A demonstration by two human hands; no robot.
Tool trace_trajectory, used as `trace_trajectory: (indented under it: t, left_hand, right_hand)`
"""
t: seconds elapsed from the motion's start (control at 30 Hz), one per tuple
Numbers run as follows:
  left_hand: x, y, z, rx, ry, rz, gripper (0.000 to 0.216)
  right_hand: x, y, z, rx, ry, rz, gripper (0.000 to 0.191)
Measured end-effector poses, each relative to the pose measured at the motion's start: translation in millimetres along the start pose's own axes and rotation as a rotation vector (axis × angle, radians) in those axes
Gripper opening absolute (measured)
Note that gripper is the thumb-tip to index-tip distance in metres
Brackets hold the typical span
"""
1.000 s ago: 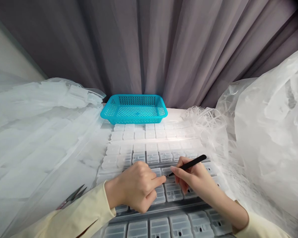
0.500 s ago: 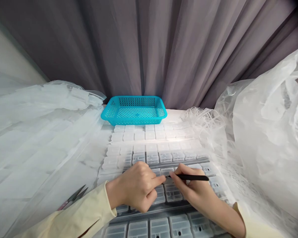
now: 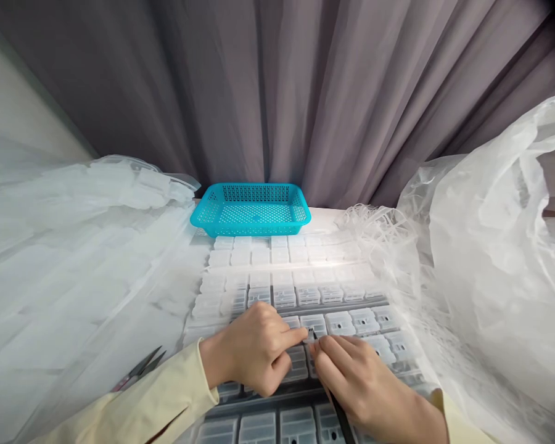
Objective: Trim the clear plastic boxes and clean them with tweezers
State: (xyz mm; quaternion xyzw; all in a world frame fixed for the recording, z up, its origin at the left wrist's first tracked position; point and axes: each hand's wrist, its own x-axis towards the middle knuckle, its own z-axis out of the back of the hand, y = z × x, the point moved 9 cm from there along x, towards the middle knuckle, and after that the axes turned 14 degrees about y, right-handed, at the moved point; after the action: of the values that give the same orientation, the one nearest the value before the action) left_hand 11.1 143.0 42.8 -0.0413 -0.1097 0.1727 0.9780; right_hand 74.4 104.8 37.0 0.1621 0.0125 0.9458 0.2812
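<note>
Rows of small translucent plastic boxes (image 3: 291,425) lie on the table under my hands, several with a small black spot. My left hand (image 3: 256,348) has its index finger stretched out, with the tip at the near edge of one box (image 3: 312,322). Its other fingers are curled in, with nothing visible in them. My right hand (image 3: 358,376) is closed on slim black tweezers (image 3: 341,416). Their handle slants down toward me beneath the palm. The dark tip meets the box right beside my left fingertip, where a tiny dark piece shows.
A blue perforated basket (image 3: 254,229) stands at the back against the grey curtain (image 3: 231,92). Scissors (image 3: 141,368) lie beside my left sleeve. Bagged plastic boxes (image 3: 65,246) fill the left. On the right are a large white plastic bag (image 3: 485,246) and tangled clear strips (image 3: 379,225).
My right hand has turned and come nearer to me. The tweezers have swung from lying sideways to pointing away from me. My left hand has stayed in place.
</note>
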Motion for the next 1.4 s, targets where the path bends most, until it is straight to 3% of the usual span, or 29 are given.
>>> trace_trajectory:
  t: [0.1, 0.17, 0.27, 0.37, 0.47, 0.87, 1.1, 1.17, 1.33, 1.4]
  left_hand:
    - [-0.9, -0.3, 1.5, 0.002, -0.009, -0.001, 0.031]
    - [-1.9, -0.8, 2.1, 0.005, -0.012, -0.005, 0.033]
    - [-3.1, -1.7, 2.3, 0.009, -0.01, -0.015, 0.034]
    - [-3.5, -2.0, 2.0, 0.008, -0.005, -0.024, 0.034]
    - [-3.3, -2.0, 1.9, 0.003, -0.004, -0.028, 0.036]
    - [-3.0, -1.6, 2.7, -0.004, -0.012, -0.03, 0.037]
    - [-3.2, -1.4, 1.7, 0.0, -0.008, -0.027, 0.036]
    - [-3.4, -1.3, 1.1, 0.001, -0.003, -0.025, 0.035]
    - [-3.9, -1.2, 0.1, 0.004, 0.011, -0.025, 0.035]
    - [-4.1, -1.2, 0.1, 0.005, 0.013, -0.026, 0.035]
  right_hand:
    - [-1.4, 5.2, -0.5, -0.089, 0.021, 0.036, 0.03]
    - [-2.2, -7.9, 1.2, 0.146, 0.014, -0.041, 0.029]
    - [-6.6, -42.4, -3.3, 0.583, -0.028, -0.289, 0.029]
    - [-15.4, -71.8, -18.6, 0.957, -0.07, -0.556, 0.033]
    - [-21.9, -83.6, -35.5, 1.242, -0.085, -0.722, 0.039]
    - [-23.2, -87.3, -39.0, 1.304, -0.085, -0.751, 0.04]
    - [-19.7, -81.1, -29.5, 1.201, -0.08, -0.688, 0.037]
    - [-19.0, -75.2, -22.8, 1.077, -0.077, -0.605, 0.034]
    - [-14.4, -34.2, -2.4, 0.386, 0.006, -0.149, 0.023]
    - [-15.9, -31.9, 0.1, 0.328, -0.007, -0.125, 0.023]
